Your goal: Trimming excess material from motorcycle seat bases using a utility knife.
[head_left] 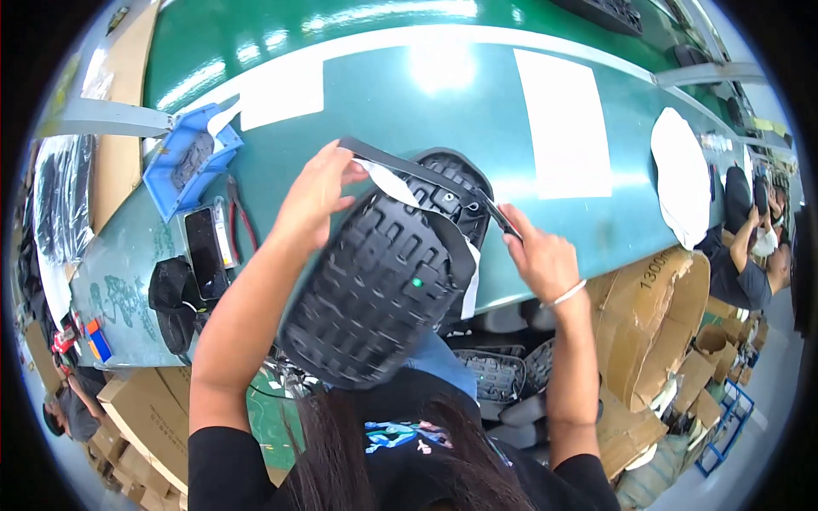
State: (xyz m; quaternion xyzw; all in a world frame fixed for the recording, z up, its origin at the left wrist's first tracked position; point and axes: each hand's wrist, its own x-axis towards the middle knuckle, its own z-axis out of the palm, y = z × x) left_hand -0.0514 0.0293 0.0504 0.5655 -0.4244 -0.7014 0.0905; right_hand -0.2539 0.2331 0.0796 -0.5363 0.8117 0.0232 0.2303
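A black moulded panel with raised blocks (366, 289) leans between my forearms at the table edge, a small green dot on its face. Behind it lies a second, similar black panel (473, 175). A black strip (409, 168) crosses above them, and a white strip (388, 180) hangs below it. My left hand (317, 192) pinches the black strip's left end. Closed around a slim dark tool with a metallic edge (501, 215), my right hand (543, 258) holds its tip at the strip's right end. The tool's exact kind is unclear.
On the left are a blue bin (194, 162) with small dark parts, red-handled pliers (241, 217) and a phone (204, 253). White sheets (562, 123) and a white oval piece (680, 179) lie on the green table (383, 94). A cardboard box (652, 324) stands right.
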